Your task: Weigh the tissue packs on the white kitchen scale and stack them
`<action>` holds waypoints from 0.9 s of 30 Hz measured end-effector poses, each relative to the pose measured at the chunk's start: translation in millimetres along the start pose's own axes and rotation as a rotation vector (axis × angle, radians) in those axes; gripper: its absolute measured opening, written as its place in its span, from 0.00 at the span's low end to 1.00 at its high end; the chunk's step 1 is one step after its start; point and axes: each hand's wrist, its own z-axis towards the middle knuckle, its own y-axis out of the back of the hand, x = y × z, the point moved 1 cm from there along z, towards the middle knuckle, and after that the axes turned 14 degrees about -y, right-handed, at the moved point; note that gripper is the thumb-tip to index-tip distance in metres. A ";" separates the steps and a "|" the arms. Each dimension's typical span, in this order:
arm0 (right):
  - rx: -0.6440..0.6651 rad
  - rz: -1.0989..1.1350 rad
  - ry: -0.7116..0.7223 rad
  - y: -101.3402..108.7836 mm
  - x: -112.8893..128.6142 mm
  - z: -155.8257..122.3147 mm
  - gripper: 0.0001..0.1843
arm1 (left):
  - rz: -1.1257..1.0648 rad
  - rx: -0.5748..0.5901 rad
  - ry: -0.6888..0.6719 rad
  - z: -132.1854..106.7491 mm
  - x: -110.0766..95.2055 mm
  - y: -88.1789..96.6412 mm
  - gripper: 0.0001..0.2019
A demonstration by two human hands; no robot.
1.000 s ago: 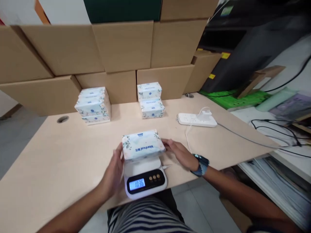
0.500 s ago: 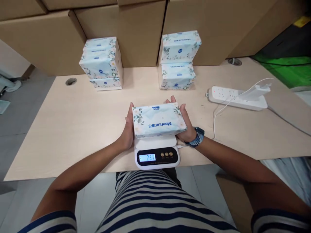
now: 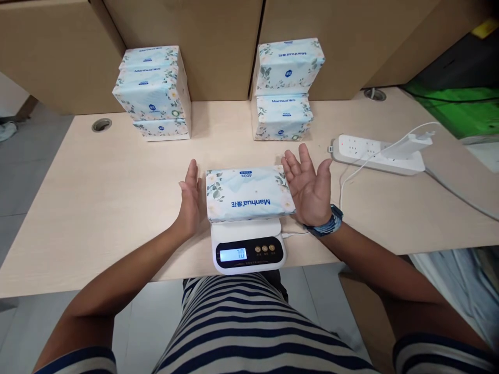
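Observation:
A tissue pack (image 3: 249, 192), white and pale blue with flowers, lies on the platform of a white digital scale (image 3: 245, 228). The lit display of the scale appears to read 7.0. To the left of the pack, my left hand (image 3: 189, 202) is open, upright and a little apart from it. On the other side my right hand (image 3: 310, 187) is also open, palm turned up and fingers spread, close beside the pack's right end; whether it still touches is hard to tell. A patterned blue band is around my right wrist.
Stacked tissue packs (image 3: 152, 98) stand at the back left, with another stack (image 3: 286, 93) at the back right. Cardboard boxes (image 3: 187, 47) rise behind them. A white power strip (image 3: 378, 156) with a plug and cables lies to the right.
Both hands have let go of the tissue pack and moved outward, left and right. The scale's displayed number has changed from about 23.7 to 7.0. The view has shifted slightly.

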 end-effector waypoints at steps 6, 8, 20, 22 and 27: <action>-0.047 -0.043 -0.009 2.0 -1.5 -0.3 0.52 | 0.007 -0.020 -0.035 1.2 3.5 0.2 0.50; -0.063 -0.048 -0.024 2.0 -5.2 0.3 0.52 | 0.006 -0.023 -0.034 1.0 5.2 0.6 0.50; -0.164 0.064 -0.060 5.4 -7.1 -28.1 0.49 | 0.081 -0.117 0.017 -19.1 -30.2 5.8 0.44; -0.199 0.106 -0.042 13.0 -14.8 -51.9 0.45 | 0.087 -0.135 -0.056 -38.0 -47.2 19.7 0.39; -0.364 0.127 -0.035 31.6 -37.6 -87.2 0.37 | 0.256 -0.222 -0.229 -61.3 -61.3 69.4 0.26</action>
